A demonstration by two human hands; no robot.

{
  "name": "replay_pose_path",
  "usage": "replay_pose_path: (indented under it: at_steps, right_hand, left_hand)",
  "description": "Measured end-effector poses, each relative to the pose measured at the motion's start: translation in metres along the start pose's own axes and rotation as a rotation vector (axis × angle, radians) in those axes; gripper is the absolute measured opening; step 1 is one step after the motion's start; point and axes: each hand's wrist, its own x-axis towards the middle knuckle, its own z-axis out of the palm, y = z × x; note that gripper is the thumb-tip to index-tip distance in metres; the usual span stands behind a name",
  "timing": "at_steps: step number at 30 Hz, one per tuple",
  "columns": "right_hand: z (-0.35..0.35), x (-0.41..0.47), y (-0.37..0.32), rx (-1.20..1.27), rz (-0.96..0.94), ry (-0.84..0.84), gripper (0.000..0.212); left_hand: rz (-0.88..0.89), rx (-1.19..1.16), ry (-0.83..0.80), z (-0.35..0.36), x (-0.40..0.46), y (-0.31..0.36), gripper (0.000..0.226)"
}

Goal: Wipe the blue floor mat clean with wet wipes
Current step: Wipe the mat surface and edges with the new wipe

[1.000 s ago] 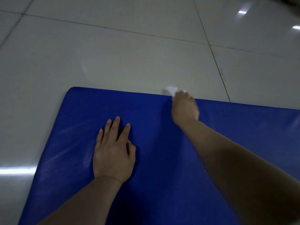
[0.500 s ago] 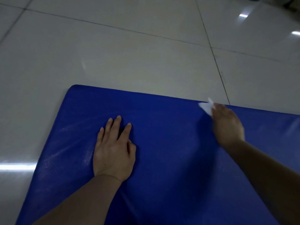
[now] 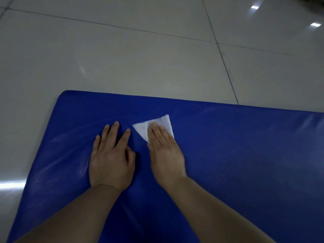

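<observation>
Here: tiled floor [image 3: 122,58], pale and glossy, under the blue floor mat [image 3: 245,163]. Mat: flat, its rounded far-left corner in view, faint pale streaks toward its left edge. Left hand [image 3: 111,160]: flat on the mat, fingers straight and spread, holding nothing. Right hand [image 3: 165,155]: just right of the left, straight fingers pressing a white wet wipe [image 3: 154,127] onto the mat. Wipe: triangular, near the mat's far edge.

A glossy pale grey tiled floor [image 3: 140,64] stretches beyond the fingertips, its large square tiles divided by thin dark grout lines [image 3: 222,58]. Small bright reflections of ceiling lights [image 3: 315,24] glint far right of the fingers; a broader white glare patch [image 3: 12,185] lies left.
</observation>
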Motion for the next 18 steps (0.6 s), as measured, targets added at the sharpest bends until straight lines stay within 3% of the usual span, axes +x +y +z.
replay_pose_path:
  at_steps: [4,6,9,10,13,15,18]
  right_hand:
    - [-0.038,-0.038,0.069,-0.163,0.172,-0.068,0.073]
    - [-0.060,-0.050,0.098,-0.300,0.270,-0.044,0.067]
    - [-0.067,-0.043,0.101,-0.330,0.476,-0.148,0.054]
    - [-0.062,-0.035,0.084,-0.325,0.459,-0.148,0.052]
    - [-0.020,-0.027,0.013,-0.300,0.130,-0.183,0.058]
    - [0.003,-0.029,-0.025,-0.107,0.026,-0.070,0.065]
    - [-0.006,-0.042,-0.012,-0.024,-0.024,-0.071,0.063]
  left_hand:
    - [-0.014,-0.013,0.006,0.001,0.000,0.001,0.059]
    - [-0.017,-0.020,0.006,0.001,0.000,0.001,0.059]
    - [-0.012,-0.030,0.006,0.002,0.000,0.001,0.058]
    - [-0.014,-0.036,0.006,0.001,0.000,0.001,0.056]
    - [-0.017,-0.050,-0.006,0.000,0.000,0.001,0.050]
    - [-0.019,-0.054,-0.021,-0.001,0.001,0.001,0.050]
    - [-0.021,-0.073,-0.048,-0.002,0.002,0.002,0.047]
